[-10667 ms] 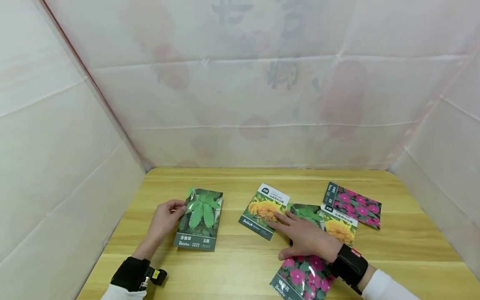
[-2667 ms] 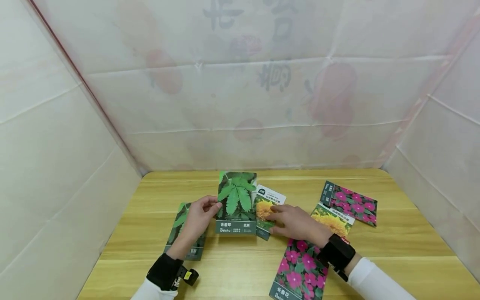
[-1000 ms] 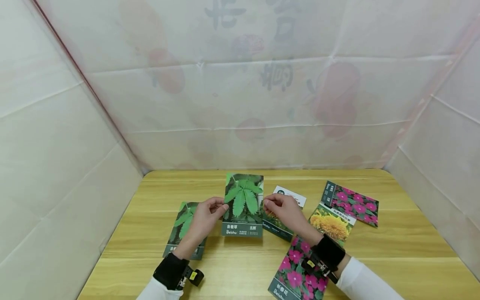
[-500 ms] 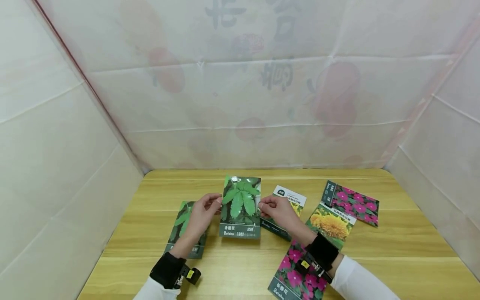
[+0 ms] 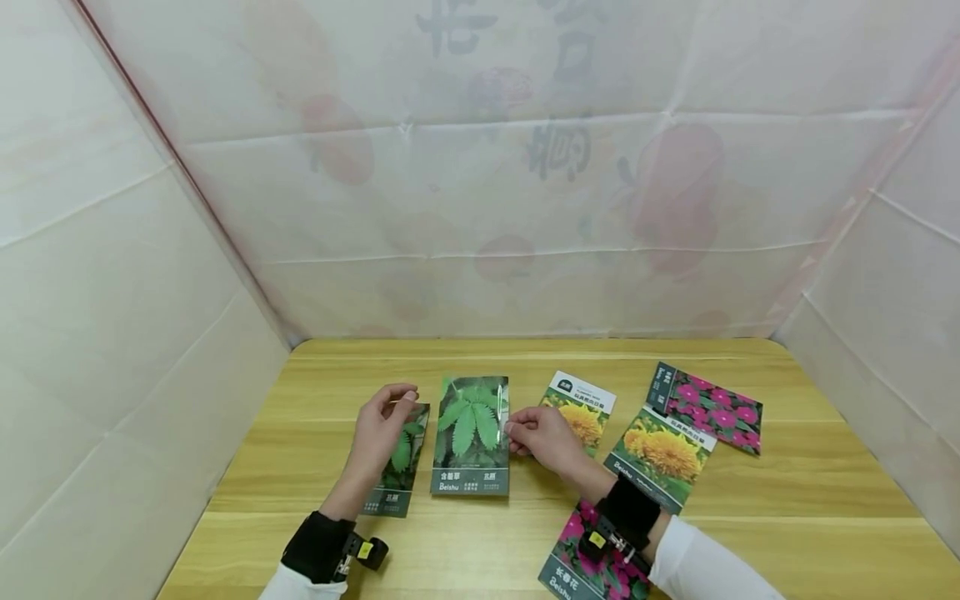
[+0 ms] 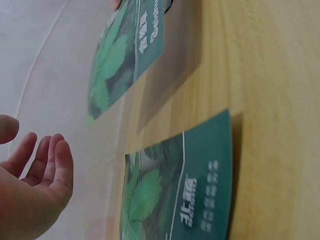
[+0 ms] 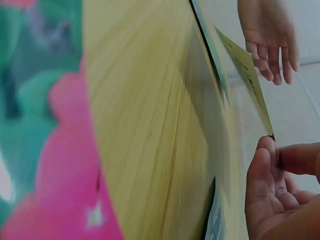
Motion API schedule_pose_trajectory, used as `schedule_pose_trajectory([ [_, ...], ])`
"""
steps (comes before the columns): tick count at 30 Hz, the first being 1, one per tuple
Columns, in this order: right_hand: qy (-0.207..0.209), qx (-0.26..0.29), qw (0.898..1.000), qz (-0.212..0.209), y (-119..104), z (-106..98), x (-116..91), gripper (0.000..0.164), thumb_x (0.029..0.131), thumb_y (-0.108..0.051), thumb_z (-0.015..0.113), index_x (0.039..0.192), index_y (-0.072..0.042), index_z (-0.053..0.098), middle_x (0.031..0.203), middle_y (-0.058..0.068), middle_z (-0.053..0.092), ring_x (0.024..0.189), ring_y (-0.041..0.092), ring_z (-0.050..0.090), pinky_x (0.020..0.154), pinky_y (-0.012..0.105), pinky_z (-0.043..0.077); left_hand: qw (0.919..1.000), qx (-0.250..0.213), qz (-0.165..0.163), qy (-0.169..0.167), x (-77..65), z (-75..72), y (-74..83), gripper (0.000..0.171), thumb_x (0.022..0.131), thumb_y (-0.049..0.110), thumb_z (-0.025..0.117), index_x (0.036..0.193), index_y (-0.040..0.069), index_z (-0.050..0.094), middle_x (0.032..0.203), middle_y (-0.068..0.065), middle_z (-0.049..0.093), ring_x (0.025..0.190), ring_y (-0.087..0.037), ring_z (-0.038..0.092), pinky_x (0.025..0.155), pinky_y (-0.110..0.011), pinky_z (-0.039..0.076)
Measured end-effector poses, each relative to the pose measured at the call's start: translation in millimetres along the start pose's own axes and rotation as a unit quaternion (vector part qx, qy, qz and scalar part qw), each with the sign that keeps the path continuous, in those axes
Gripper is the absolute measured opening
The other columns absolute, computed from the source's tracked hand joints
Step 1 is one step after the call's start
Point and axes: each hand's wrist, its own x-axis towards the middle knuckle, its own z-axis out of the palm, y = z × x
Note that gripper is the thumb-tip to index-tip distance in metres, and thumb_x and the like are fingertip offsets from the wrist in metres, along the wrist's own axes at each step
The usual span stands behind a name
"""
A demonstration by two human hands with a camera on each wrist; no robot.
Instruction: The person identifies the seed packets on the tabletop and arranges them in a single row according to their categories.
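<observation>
My right hand pinches the right edge of a green-leaf seed packet between thumb and fingers. In the right wrist view the packet tilts above the table, held at one corner side. My left hand has its fingers loosely bent, apart from the held packet. It hovers over a second green-leaf packet, partly covering it in the head view. The left wrist view shows that hand with nothing in it, beside the lying packet.
Two yellow-flower packets lie right of the held one. A pink-flower packet is at the far right, touching a yellow one. Another pink-flower packet lies near, under my right wrist. White cloth walls bound the wooden table.
My left hand, which held the second green-leaf packet, has let go and moved left. My right hand has left the yellow-flower packet and taken that packet's right edge; the packet has come down.
</observation>
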Motion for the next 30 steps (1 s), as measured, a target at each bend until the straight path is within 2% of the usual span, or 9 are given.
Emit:
schedule_pose_trajectory([
  [8,-0.022,-0.005,1.0,0.011,1.9,8.2,1.2,0.019,0.101,-0.004,0.065,0.11,0.012,0.071,0.08,0.01,0.073,0.071,0.017,0.069,0.07,0.035,0.064,1.0,-0.002,-0.008,0.005,-2.0,-4.2,0.4,0.032,0.11,0.024,0.056,0.134,0.003,0.062,0.133,-0.024,0.06,0.12,-0.036,0.062,0.103,-0.049,0.053],
  [15,-0.042,-0.028,0.999,0.0,6.5,10.7,-2.0,0.021,0.103,-0.004,0.059,0.106,0.01,0.075,0.078,0.009,0.072,0.073,0.021,0.071,0.068,0.032,0.063,1.0,-0.002,-0.004,0.001,-3.5,-4.0,0.6,0.025,0.109,0.007,0.052,0.131,0.0,0.062,0.133,-0.026,0.06,0.121,-0.038,0.06,0.102,-0.045,0.054],
  [17,-0.048,-0.026,0.999,0.001,7.6,10.6,-2.7,0.022,0.104,-0.004,0.058,0.105,0.01,0.075,0.079,0.01,0.073,0.073,0.021,0.071,0.068,0.033,0.063,0.9999,0.013,0.003,0.005,-3.9,-4.2,0.3,0.025,0.108,0.004,0.053,0.13,0.0,0.063,0.133,-0.024,0.06,0.12,-0.037,0.059,0.101,-0.046,0.054],
  [20,-0.055,-0.038,0.998,-0.006,8.3,9.3,-3.8,0.024,0.104,-0.005,0.057,0.101,0.008,0.076,0.079,0.011,0.073,0.072,0.021,0.072,0.067,0.033,0.064,0.9974,0.061,0.035,0.012,-4.2,-4.3,-1.9,0.024,0.106,0.004,0.055,0.128,0.0,0.065,0.134,-0.019,0.059,0.121,-0.034,0.058,0.098,-0.048,0.054],
  [23,-0.054,-0.084,0.995,-0.027,8.2,6.8,-4.8,0.027,0.104,-0.007,0.056,0.092,0.003,0.077,0.078,0.009,0.073,0.071,0.02,0.071,0.065,0.031,0.062,0.9871,0.131,0.092,0.005,-4.8,-3.5,-4.1,0.022,0.105,0.005,0.058,0.124,0.0,0.067,0.137,-0.016,0.056,0.125,-0.033,0.055,0.094,-0.051,0.055],
  [26,-0.034,-0.153,0.986,-0.049,6.8,3.2,-6.3,0.028,0.103,-0.01,0.056,0.088,-0.003,0.078,0.077,0.003,0.072,0.065,0.015,0.065,0.058,0.026,0.054,0.9693,0.194,0.149,-0.024,-5.4,-1.0,-3.5,0.02,0.102,0.006,0.063,0.121,0.001,0.069,0.141,-0.016,0.055,0.129,-0.038,0.054,0.095,-0.057,0.053],
  [28,-0.009,-0.202,0.977,-0.069,5.7,0.3,-7.5,0.025,0.102,-0.011,0.057,0.09,-0.006,0.079,0.077,-0.001,0.07,0.061,0.011,0.06,0.055,0.024,0.047,0.9562,0.231,0.171,-0.056,-5.9,1.2,-2.6,0.02,0.101,0.008,0.067,0.121,0.002,0.07,0.144,-0.017,0.054,0.13,-0.039,0.053,0.096,-0.057,0.052],
  [29,0.005,-0.226,0.97,-0.086,5.5,-1.2,-8.2,0.023,0.101,-0.011,0.058,0.093,-0.006,0.079,0.076,-0.002,0.07,0.058,0.01,0.057,0.052,0.023,0.044,0.9511,0.243,0.176,-0.074,-5.9,2.4,-1.9,0.022,0.1,0.008,0.069,0.121,0.002,0.07,0.145,-0.016,0.054,0.131,-0.039,0.053,0.101,-0.056,0.051],
  [30,0.02,-0.25,0.963,-0.1,5.1,-3.2,-9.1,0.022,0.101,-0.012,0.059,0.096,-0.007,0.08,0.076,-0.004,0.069,0.056,0.008,0.054,0.051,0.023,0.04,0.9424,0.263,0.184,-0.092,-5.8,3.5,-1.5,0.023,0.1,0.009,0.071,0.121,0.003,0.07,0.147,-0.016,0.054,0.131,-0.039,0.054,0.1,-0.055,0.052],
])
